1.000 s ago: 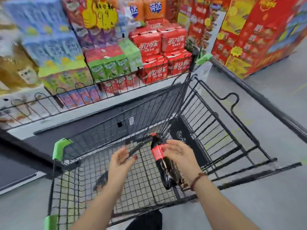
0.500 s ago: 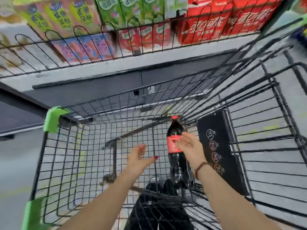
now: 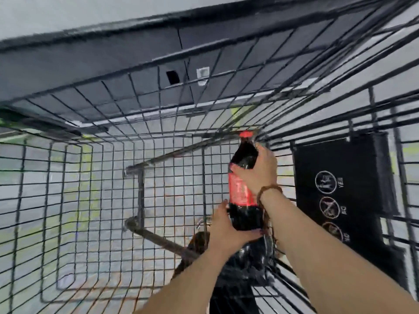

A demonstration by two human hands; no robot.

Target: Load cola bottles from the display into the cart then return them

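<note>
A dark cola bottle [image 3: 241, 191] with a red cap and red label stands inside the black wire cart [image 3: 95, 177], near its right side. My right hand [image 3: 260, 171] grips the bottle's shoulder from the right. My left hand [image 3: 226, 225] wraps the bottle's lower body from below and left. A beaded bracelet sits on my right wrist. The bottle's base is hidden behind my left hand.
A black sign panel [image 3: 340, 189] with round pictograms hangs on the cart's right wall. The dark base of the display shelf [image 3: 113, 53] runs along the cart's far side. Grey floor shows through the mesh. Dark clothing [image 3: 233, 279] shows at the bottom.
The view has dipped deep into the cart, so the shelf goods are out of frame. My left hand, open before, has closed on the bottle's lower body. My right hand has shifted to its shoulder.
</note>
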